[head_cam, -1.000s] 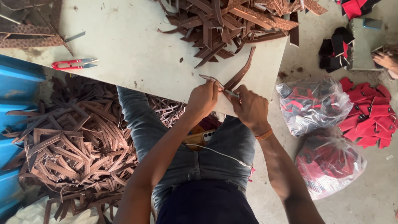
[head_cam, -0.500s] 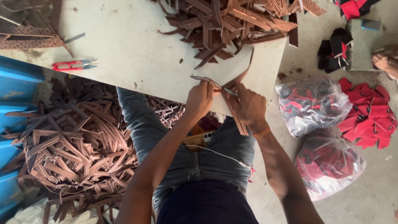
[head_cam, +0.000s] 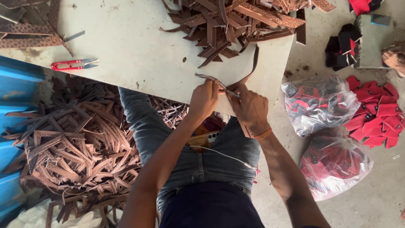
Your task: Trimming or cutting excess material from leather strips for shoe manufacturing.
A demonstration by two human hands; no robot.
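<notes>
The fingers of the left hand [head_cam: 205, 99] are pressed around small metal snips [head_cam: 213, 81]. The fingers of the right hand [head_cam: 249, 107] are pinched on a brown strap [head_cam: 252, 71]. The strap is held at the near edge of the white board [head_cam: 135, 50], and it curves up from the right hand toward the pile of brown straps [head_cam: 236, 21] on the board. The snips are touching the strap just beside the fingertips. A finger could be nicked, because the blades are so close. The strap could be cut crooked if it is pulled sideways. Red snips [head_cam: 74, 64] are seen far left on the board.
</notes>
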